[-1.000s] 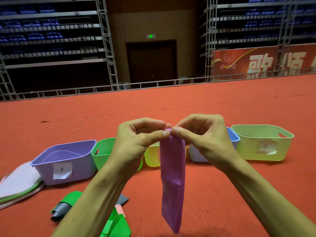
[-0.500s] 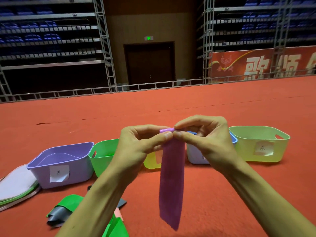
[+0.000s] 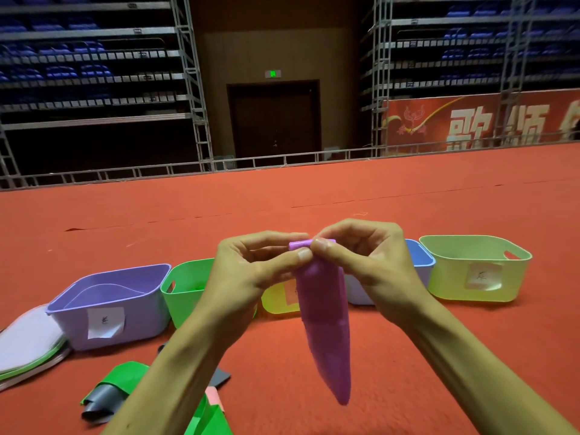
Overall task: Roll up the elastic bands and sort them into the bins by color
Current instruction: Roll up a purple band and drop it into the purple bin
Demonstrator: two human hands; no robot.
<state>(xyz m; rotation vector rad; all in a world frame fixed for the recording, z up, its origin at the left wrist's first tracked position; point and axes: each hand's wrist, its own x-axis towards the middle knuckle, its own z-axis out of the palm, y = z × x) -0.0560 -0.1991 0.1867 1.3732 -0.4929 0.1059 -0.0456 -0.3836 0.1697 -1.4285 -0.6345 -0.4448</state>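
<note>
A purple elastic band (image 3: 326,321) hangs in the air in front of me, its top end turned into a small roll. My left hand (image 3: 251,271) and my right hand (image 3: 364,262) both pinch that rolled top between thumb and fingers. Behind my hands a row of bins stands on the red floor: a purple bin (image 3: 116,306), a green bin (image 3: 185,287), a yellow bin (image 3: 276,299) partly hidden, a blue bin (image 3: 420,268) mostly hidden, and a pale green bin (image 3: 477,271).
Loose green (image 3: 125,376), grey (image 3: 103,400) and pink (image 3: 215,398) bands lie on the floor at the lower left under my left forearm. A stack of flat lids (image 3: 28,343) rests left of the purple bin. Red floor stretches beyond the bins to a railing.
The roll at the band's top has grown a little and the hanging tail has become shorter. Both hands keep pinching the top and have barely shifted.
</note>
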